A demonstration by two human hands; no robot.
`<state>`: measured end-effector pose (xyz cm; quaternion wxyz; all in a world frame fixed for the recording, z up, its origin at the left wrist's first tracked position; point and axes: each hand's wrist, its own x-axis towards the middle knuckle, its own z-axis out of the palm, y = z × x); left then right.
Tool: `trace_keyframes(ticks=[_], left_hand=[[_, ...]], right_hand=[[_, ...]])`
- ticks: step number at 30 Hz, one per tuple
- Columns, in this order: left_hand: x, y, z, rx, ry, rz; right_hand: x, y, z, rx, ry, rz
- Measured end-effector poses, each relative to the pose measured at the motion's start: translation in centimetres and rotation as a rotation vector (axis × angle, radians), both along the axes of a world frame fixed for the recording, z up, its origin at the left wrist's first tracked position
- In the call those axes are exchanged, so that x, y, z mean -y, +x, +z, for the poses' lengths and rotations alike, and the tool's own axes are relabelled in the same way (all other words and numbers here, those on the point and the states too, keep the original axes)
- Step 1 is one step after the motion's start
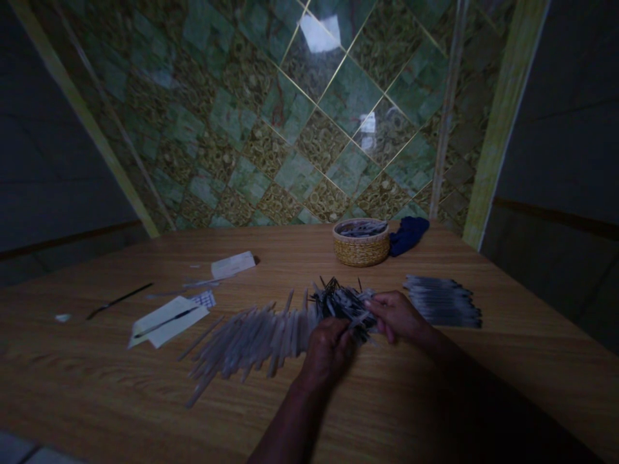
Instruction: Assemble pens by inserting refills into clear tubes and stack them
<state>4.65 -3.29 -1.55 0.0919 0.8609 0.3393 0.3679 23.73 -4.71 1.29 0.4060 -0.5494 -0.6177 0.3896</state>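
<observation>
My left hand (329,348) is closed in a pinch at the front of a heap of thin dark sticks (338,299). What its fingers hold is too dim to make out. My right hand (394,314) pinches a slim pale plastic sleeve (362,317), which slants down toward the left hand; whether a stick is inside it I cannot tell. Left of the heap spreads a loose row of slim translucent sleeves (261,338). Beyond the right hand lies a neat stack of dark sticks in clear sleeves (442,301).
A woven basket (362,251) with more slim pieces stands at the back, beside a dark blue cloth (409,235). Leftward lie pale papers (167,322) with a thin dark stick across them, a white packet (233,264) and another dark stick (120,300). A tiled wall (300,129) rises behind the wooden table (145,399).
</observation>
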Motion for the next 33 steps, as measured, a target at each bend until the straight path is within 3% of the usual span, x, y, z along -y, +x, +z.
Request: trace_keyframes(ticks=[9, 16, 20, 23, 27, 29, 33], left_hand=[[0.4, 0.2, 0.4, 0.075, -0.170, -0.019], [0.8, 0.7, 0.3, 0.107, -0.249, -0.121], [0.9, 0.9, 0.2, 0.049, -0.255, -0.143], [0.8, 0.9, -0.1, -0.001, -0.261, -0.144], [0.9, 1.1, -0.1, -0.015, -0.274, -0.185], [1.1, 1.3, 0.1, -0.025, -0.291, -0.216], [1.5, 1.4, 0.6, -0.049, -0.346, -0.239]], right_hand=[[0.1, 0.3, -1.3, -0.156, -0.020, 0.043], [1.1, -0.1, -2.6, -0.360, -0.044, 0.107], [1.3, 0.6, -3.4, -0.327, -0.083, 0.093], [1.6, 1.3, -3.7, -0.102, 0.031, -0.018], [2.9, 1.3, -3.5, 0.580, 0.461, -0.012], [3.5, 1.0, -3.3, 0.854, 0.556, 0.001], [3.7, 1.8, -3.1, 1.028, 0.604, 0.011]])
